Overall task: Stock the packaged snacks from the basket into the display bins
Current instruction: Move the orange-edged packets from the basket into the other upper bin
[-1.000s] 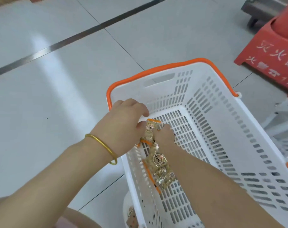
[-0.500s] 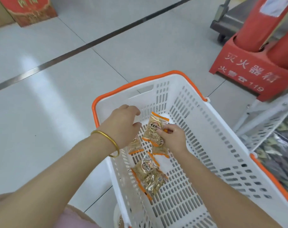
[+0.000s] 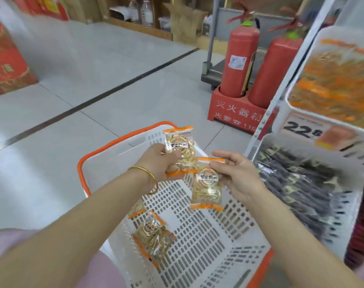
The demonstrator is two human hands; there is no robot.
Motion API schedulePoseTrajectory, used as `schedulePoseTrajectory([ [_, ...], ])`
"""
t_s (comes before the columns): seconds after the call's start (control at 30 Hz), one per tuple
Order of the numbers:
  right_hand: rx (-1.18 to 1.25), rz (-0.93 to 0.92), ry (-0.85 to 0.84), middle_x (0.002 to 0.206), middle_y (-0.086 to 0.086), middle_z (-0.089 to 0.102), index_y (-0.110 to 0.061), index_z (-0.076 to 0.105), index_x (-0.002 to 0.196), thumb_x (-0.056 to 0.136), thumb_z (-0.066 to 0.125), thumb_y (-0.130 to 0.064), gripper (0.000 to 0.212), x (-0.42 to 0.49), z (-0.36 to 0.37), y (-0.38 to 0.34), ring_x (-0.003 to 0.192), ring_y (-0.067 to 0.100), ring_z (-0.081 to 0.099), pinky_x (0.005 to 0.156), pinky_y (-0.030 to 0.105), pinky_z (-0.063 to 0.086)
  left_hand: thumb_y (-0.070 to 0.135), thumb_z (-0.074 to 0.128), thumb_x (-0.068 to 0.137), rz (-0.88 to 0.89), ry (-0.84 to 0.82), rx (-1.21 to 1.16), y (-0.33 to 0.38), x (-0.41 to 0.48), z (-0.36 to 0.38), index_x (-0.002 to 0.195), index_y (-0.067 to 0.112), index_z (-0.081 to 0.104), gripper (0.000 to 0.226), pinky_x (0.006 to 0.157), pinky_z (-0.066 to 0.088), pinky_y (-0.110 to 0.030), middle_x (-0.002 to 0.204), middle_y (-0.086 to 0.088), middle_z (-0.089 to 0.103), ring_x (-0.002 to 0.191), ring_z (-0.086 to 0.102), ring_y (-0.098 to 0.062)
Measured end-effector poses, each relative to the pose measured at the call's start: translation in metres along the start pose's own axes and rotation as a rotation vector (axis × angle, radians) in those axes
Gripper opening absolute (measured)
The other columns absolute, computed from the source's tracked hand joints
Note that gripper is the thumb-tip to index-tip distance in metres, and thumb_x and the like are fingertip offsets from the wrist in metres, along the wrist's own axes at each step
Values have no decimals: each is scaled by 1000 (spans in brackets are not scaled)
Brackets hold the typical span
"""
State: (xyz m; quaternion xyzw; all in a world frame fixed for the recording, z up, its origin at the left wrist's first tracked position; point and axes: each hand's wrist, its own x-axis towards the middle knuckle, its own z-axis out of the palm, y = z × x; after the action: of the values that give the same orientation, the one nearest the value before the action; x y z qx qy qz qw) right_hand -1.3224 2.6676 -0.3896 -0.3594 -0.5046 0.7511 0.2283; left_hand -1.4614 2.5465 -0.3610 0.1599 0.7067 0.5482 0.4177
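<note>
The left hand (image 3: 160, 163) grips one snack packet (image 3: 180, 148) and the right hand (image 3: 239, 175) pinches a second packet (image 3: 207, 183) by its top, both above the basket (image 3: 81, 169) holding spare packets (image 3: 154, 235), so this looks like the carrying step, and next comes a reach right to the upper bin (image 3: 290, 110).

Basket (image 3: 114, 148) left of bins (image 3: 314, 159), packets (image 3: 154, 235) inside

A shop — white display bins (image 3: 351, 221) full of packaged snacks (image 3: 333, 86) w/ a big price tag (image 3: 301, 129), a plastic shopping basket (image 3: 114, 151) on tiled floor (image 3: 93, 80) & red cartons (image 3: 4, 65) stacked behind.
</note>
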Motion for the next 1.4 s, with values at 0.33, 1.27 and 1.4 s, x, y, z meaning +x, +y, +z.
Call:
schedulePoseTrajectory([
  [0.33, 103, -334, 252, 71, 1, 64, -13, 62, 84, 79, 69, 4, 19, -30, -13, -47, 64, 11, 63, 60, 21, 52, 21, 42, 99, 139, -215, 121, 12, -31, 63, 119, 14, 48, 22, 62, 56, -19, 93, 3, 57, 64, 63, 5],
  [1.27, -824, -747, 1042, 79, -2, 57, -17, 51, 91, 77, 71, -26, 26, -33, -284, -248, 82, 26, 56, 69, 35, 39, 32, 46, 95, 1174, -215, 1105, 164, 50, 367, 143, 14, 32, 53, 113, 12, -31, 152, -8, 25, 140, 19, -21],
  [1.4, -1094, -677, 1157, 105, 10, 54, -11, 48, 105, 86, 61, -30, 30, 3, -277, -243, 94, 33, 54, 66, 37, 35, 44, 20, 99, 1149, -203, 1442, 154, 72, 379, 149, 32, 11, 52, 116, 0, -47, 158, 5, -6, 145, -8, -15],
])
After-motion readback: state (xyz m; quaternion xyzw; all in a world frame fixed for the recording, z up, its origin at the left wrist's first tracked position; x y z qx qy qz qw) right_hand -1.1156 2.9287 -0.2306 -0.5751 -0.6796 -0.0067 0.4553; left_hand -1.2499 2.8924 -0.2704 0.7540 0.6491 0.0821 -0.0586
